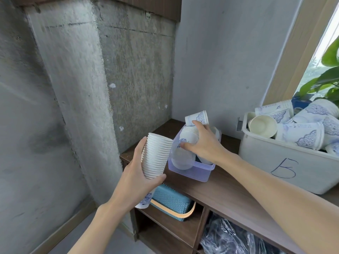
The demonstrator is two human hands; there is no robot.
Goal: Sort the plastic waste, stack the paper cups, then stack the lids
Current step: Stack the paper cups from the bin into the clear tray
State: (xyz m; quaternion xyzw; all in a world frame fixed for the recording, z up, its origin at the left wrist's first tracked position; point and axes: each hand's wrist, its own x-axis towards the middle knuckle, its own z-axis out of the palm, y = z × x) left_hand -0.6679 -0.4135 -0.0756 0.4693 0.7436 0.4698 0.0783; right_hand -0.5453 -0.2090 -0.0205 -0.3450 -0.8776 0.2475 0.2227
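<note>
My left hand (135, 173) grips a tall stack of white paper cups (156, 156), held upright just left of the wooden shelf top. My right hand (203, 142) reaches into a translucent purple bin (194, 173) and holds a short stack of cups (189, 136) there. One loose cup with a blue pattern (197, 118) lies on its side at the bin's far rim, above my fingers. Clear plastic lids (181, 158) stand inside the bin. A white tub marked "5" (275, 162) at the right is heaped with more patterned paper cups (300, 132).
The bins stand on a brown wooden shelf unit (229, 195) in a corner of concrete and grey walls. Below, a teal basket with an orange handle (170, 200) sits in one cubby, crumpled clear plastic (233, 237) in another. A green plant (324, 77) is by the window.
</note>
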